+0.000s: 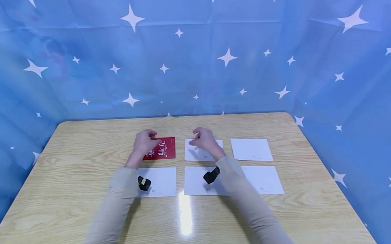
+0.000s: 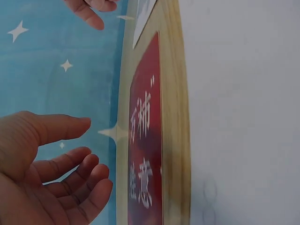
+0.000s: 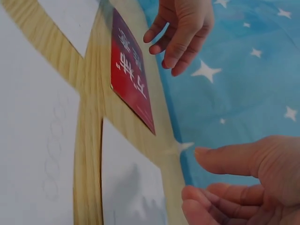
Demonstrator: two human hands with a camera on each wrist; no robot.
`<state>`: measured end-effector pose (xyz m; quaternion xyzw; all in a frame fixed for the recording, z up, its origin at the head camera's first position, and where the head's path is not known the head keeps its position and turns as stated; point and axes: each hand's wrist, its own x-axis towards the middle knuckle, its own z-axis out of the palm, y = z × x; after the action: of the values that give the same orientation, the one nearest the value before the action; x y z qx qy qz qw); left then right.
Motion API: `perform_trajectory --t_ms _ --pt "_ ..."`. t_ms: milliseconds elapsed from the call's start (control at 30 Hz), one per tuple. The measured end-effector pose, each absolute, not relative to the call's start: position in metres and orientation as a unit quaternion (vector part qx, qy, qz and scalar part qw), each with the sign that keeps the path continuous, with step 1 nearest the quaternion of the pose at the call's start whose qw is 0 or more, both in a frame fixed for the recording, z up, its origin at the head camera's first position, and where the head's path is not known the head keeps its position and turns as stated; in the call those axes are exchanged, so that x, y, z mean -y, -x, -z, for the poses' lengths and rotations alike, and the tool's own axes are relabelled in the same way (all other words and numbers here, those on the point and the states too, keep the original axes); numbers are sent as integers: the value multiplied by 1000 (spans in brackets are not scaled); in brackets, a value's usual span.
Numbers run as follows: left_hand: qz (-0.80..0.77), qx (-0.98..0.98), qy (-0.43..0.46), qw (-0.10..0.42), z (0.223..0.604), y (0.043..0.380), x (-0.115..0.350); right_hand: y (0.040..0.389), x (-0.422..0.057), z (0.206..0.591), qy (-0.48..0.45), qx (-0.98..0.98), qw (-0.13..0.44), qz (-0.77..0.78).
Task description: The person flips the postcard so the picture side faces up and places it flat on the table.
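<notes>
Red rectangular card [image 1: 167, 152] with white printed characters, apparently thin board, lies flat at the far left of the card group on the light wood-grain table [image 1: 303, 212]. Left hand [image 1: 144, 142] hovers over its left part, thumb and bent fingers apart, holding nothing. Right hand [image 1: 204, 140] hangs above the plain white rectangular card [image 1: 195, 155] at far middle, thumb likewise spread from loosely bent fingers, nothing held.

Handling, as judged: very light, fairly stiff yet bendable; prone to sliding on the tabletop, whose glare suggests a smooth finish. Corners could crease under a hard pinch. Recommended hold: the exposed right edge, thumb and fingertips on opposite faces, after raising a corner. Pressing on the middle would probably hinder lifting. Thickness cannot be confirmed.
</notes>
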<state>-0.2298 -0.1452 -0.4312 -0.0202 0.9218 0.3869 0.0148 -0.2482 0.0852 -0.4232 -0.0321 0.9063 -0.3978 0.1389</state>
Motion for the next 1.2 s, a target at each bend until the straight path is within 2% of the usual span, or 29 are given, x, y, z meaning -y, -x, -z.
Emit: perform_trajectory --t_ms 167,700,1200 --pt "-408 -913 0 32 432 233 126 249 -104 425 46 -913 116 388" --pt "-400 -908 -46 113 437 246 72 242 -149 429 64 -922 118 363" --pt "-327 -933 -67 132 442 251 51 241 -161 438 91 -943 122 295"
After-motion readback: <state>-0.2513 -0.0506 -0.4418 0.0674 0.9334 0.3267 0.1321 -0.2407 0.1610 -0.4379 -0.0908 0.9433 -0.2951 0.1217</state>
